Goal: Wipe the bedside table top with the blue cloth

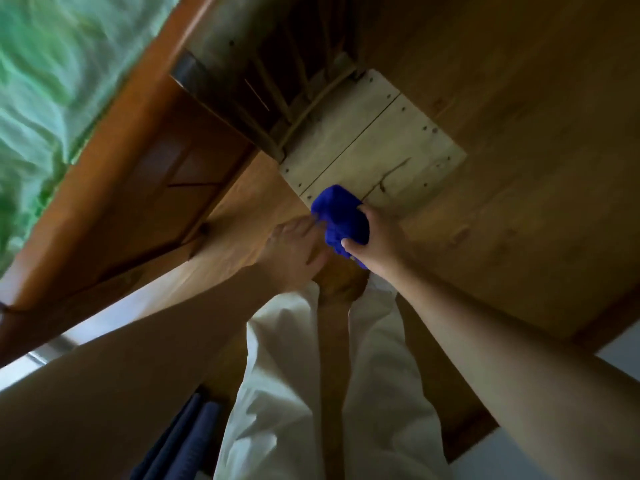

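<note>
— So where's the blue cloth [341, 220]?

— Bunched up in the right hand [375, 237]. Thumb and fingers are clamped around it, and it sits at the near corner of the pale wooden worktop [377, 143], over the edge closest to the person.

— Is it pressed flat on the wood?

— Can't tell — the wad overlaps the corner, but whether it touches is unclear.

— And the left hand [294, 251]?

— Just beside the cloth, fingers stretched out and spread apart, fingertips reaching to the cloth's left side. It grips nothing. It's blurred, so contact with the cloth can't be judged.

— What's on the worktop?

— Two light boards joined by a seam, small dark dots along the edges, and a dark crack near the cloth.

— Around it?

— Wooden floor [519, 98] on all sides. Behind the worktop, thin wooden spindles [294, 84]. To the left, an orange-brown bed frame [131, 133] with green bedding [45, 81] on it. Below the hands, white trousers [311, 393].
</note>
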Action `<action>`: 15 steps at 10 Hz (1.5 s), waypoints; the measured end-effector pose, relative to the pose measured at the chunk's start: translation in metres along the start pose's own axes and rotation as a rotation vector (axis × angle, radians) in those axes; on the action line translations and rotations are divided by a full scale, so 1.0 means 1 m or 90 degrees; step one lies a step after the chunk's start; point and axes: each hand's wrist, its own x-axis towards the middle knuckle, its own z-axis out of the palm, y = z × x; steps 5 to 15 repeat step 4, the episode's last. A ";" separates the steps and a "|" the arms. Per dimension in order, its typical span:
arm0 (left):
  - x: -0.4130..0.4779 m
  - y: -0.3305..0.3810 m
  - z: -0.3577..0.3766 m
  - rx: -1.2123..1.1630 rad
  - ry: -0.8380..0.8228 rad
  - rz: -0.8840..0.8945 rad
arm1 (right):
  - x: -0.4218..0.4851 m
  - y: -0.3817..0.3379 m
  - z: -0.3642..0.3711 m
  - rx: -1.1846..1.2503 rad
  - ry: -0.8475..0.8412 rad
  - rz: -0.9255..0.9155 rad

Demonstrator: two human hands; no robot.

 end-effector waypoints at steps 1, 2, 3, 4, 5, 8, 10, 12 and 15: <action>-0.030 0.013 -0.037 0.041 0.001 -0.047 | -0.032 -0.018 -0.035 -0.005 0.027 0.016; -0.067 0.032 -0.085 0.087 0.034 -0.078 | -0.078 -0.045 -0.081 -0.041 0.061 0.012; -0.112 0.064 -0.140 0.090 0.073 -0.090 | -0.132 -0.078 -0.134 -0.079 0.095 -0.018; -0.153 0.106 -0.192 0.144 0.101 -0.064 | -0.185 -0.114 -0.189 -0.115 0.156 -0.068; -0.153 0.106 -0.192 0.144 0.101 -0.064 | -0.185 -0.114 -0.189 -0.115 0.156 -0.068; -0.153 0.106 -0.192 0.144 0.101 -0.064 | -0.185 -0.114 -0.189 -0.115 0.156 -0.068; -0.153 0.106 -0.192 0.144 0.101 -0.064 | -0.185 -0.114 -0.189 -0.115 0.156 -0.068; -0.153 0.106 -0.192 0.144 0.101 -0.064 | -0.185 -0.114 -0.189 -0.115 0.156 -0.068; -0.153 0.106 -0.192 0.144 0.101 -0.064 | -0.185 -0.114 -0.189 -0.115 0.156 -0.068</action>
